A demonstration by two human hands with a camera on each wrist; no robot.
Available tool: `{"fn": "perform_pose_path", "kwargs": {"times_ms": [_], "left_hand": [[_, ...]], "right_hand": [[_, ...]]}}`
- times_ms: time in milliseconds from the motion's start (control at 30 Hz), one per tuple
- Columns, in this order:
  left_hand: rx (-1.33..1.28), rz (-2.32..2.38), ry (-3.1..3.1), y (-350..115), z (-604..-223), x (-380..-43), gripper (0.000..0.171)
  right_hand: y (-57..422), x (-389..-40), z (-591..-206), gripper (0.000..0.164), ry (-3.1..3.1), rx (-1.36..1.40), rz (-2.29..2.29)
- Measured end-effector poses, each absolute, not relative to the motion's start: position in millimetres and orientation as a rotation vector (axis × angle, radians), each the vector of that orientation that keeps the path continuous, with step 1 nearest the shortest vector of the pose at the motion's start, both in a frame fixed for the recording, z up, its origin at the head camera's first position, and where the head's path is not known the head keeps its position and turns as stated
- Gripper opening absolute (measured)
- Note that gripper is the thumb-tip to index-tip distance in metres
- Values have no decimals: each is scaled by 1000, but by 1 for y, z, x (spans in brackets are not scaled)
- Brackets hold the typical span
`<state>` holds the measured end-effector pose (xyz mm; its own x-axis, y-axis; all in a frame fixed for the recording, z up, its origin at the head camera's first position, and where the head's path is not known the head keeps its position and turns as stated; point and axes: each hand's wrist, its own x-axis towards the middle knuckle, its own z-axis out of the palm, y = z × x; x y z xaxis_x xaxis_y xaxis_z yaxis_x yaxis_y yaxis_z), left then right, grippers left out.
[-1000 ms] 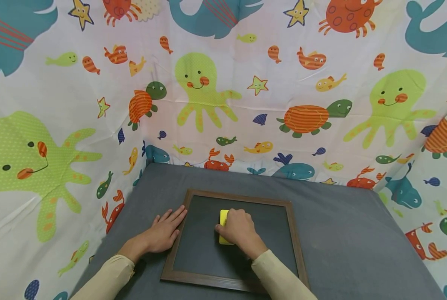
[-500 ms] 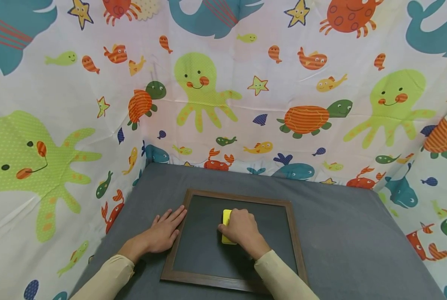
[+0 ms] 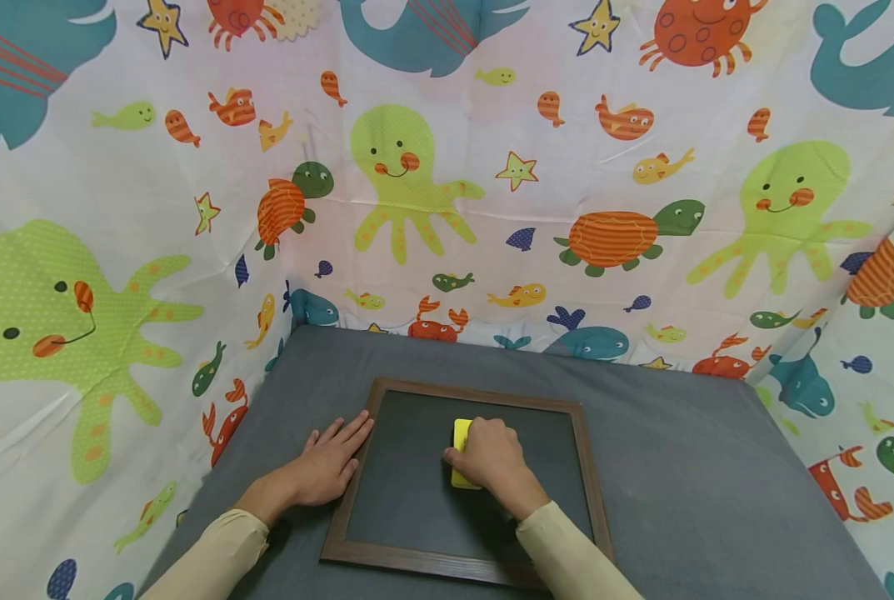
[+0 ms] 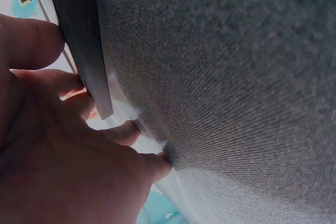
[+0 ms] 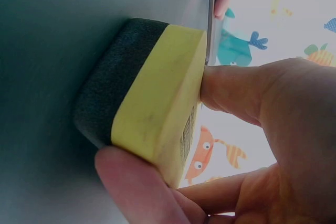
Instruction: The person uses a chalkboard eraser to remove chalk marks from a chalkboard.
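Note:
A small chalkboard [image 3: 409, 508] with a brown wooden frame lies flat on grey cloth. My right hand [image 3: 491, 457] grips a yellow chalkboard eraser [image 3: 461, 454] near the middle of the board. In the right wrist view, the eraser [image 5: 157, 87] shows its dark felt side [image 5: 115, 77] against the board, with thumb and fingers on opposite sides of its yellow back. My left hand [image 3: 322, 462] rests at the board's left edge, fingers spread. Up close in the left wrist view, thumb and some fingertips touch the frame [image 4: 79, 30], while other fingertips press the cloth [image 4: 236, 87].
Grey cloth [image 3: 686, 475] covers the table around the board. White fabric walls [image 3: 461, 167] printed with sea animals enclose the table at the back and both sides. Both forearms wear cream sleeves [image 3: 574, 554].
My right hand has slid the eraser a little to the right across the board. The left hand and the board have stayed in place.

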<state>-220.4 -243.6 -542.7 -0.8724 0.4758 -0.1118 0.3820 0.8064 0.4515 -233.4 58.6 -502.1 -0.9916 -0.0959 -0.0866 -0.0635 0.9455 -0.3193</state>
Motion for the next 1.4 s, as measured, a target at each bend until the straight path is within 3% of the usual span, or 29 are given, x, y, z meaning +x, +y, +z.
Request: {"fn": "perform_pose_path", "kwargs": {"times_ms": [1400], "left_hand": [[656, 619, 2767, -243, -542, -219, 67]], "right_hand": [[95, -230, -499, 51, 3002, -31, -502]]}}
